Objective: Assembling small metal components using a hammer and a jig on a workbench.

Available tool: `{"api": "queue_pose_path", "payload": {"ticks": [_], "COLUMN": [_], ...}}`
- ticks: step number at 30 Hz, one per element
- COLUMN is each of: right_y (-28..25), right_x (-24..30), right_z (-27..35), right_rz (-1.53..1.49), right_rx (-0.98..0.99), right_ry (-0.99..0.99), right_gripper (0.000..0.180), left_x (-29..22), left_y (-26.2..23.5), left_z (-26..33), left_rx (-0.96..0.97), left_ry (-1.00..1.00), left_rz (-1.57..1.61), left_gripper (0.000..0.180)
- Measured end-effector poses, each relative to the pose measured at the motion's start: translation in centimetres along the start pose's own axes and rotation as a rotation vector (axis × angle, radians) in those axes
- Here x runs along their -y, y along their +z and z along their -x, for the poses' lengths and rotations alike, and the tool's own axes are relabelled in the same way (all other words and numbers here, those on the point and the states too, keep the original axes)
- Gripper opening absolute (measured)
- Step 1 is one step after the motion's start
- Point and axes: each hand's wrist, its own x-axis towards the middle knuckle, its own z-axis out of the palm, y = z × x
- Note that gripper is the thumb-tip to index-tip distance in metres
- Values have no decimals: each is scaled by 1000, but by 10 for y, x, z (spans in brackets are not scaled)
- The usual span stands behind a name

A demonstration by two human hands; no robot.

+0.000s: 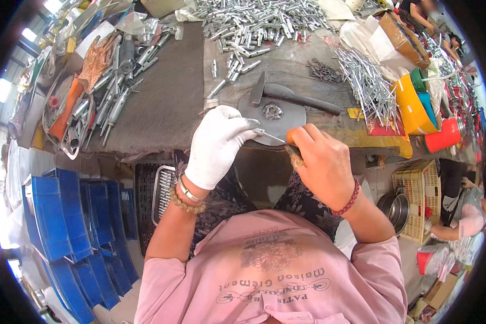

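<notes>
My left hand (pixel 216 144), in a white knit glove, pinches a thin metal rod (pixel 271 136) that points right. Its far end reaches the fingertips of my bare right hand (pixel 323 164). The right fingers are closed together; what sits between them is mostly hidden. Both hands are just over the table's near edge. Beyond them lies a round grey metal plate (pixel 294 117) with a small toothed metal piece (pixel 272 111) on it. A hammer (pixel 308 101) rests across the plate's far side, its head to the left and its handle to the right.
Silver metal parts (pixel 264 24) are heaped at the back. Thin rods (pixel 364 81) lie right, beside small dark pins (pixel 324 70), a yellow container (pixel 413 108) and a red cup (pixel 443 136). Metal tools (pixel 116 97) crowd the left. Blue bins (pixel 59 216) stand below left; people work far right.
</notes>
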Motion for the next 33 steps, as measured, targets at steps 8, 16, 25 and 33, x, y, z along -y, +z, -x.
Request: {"api": "queue_pose_path", "payload": {"ticks": [8, 16, 25, 33], "right_y": [8, 20, 33, 60], "right_x": [3, 23, 37, -25], "right_z": [11, 21, 20, -14], "right_rz": [-544, -969, -771, -54], "right_rx": [207, 331, 251, -568], "right_ry": [219, 519, 212, -79], "right_gripper": [32, 33, 40, 56], "left_x": [-25, -51, -31, 47], "left_y": [16, 32, 26, -41], "left_z": [30, 49, 68, 153], "left_rx": [-222, -171, -299, -725], "left_ry": [-234, -743, -662, -951], "left_rz": [37, 839, 660, 424], "left_gripper": [50, 62, 63, 68]}}
